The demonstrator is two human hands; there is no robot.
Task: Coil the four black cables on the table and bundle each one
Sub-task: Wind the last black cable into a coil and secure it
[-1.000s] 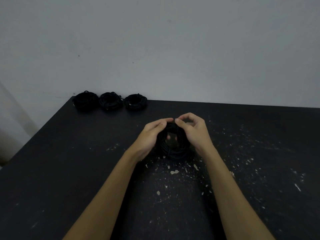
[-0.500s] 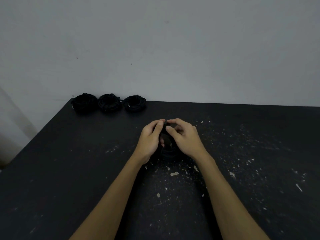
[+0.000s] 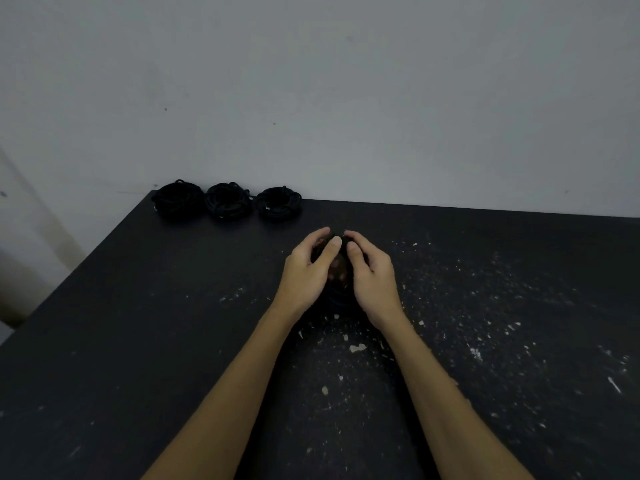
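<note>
Gripping one coiled cable [image 3: 337,271], both hands' fingers [image 3: 330,249] close; speckled black table [image 3: 138,341], grey wall [image 3: 346,98].

Three black cables lie wound into compact round bundles in a row at the upper left of the frame: the left bundle [image 3: 178,200], the middle bundle [image 3: 228,201] just beside it, and the right bundle [image 3: 278,203] a little apart. Near the centre of the frame, the fourth cable [image 3: 337,271] is a dark coil standing on edge, mostly hidden between two hands.
</note>
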